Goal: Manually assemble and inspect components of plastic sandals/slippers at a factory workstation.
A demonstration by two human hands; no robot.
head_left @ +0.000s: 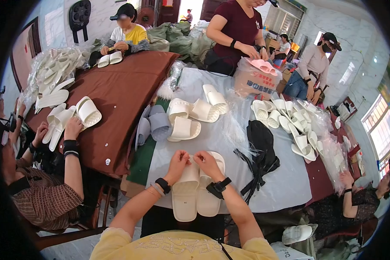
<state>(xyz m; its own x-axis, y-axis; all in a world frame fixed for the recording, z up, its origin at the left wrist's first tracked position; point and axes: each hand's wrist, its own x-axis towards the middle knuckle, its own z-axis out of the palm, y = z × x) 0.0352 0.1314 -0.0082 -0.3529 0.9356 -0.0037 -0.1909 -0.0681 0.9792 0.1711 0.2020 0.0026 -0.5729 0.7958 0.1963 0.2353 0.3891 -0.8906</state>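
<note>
Down near the table's front edge, a pair of cream slippers (196,190) lies side by side on the grey cloth (286,182). Left hand (178,162) and right hand (206,163) meet at the straps, fingers pinched together on them. Black bags (261,147) lie just to the right.

— How is the room lit and enclosed?
— Pale, marble-like walls (355,47) are seen on the right, and daylight is let in through barred windows (381,130) there and an open doorway (187,11) at the back.

— What furniture is seen?
— A long table (286,186) is covered by a grey-white sheet, and a second table (121,95) beside it by a brown cloth. A black fan (79,15) is mounted on the left wall.
</note>
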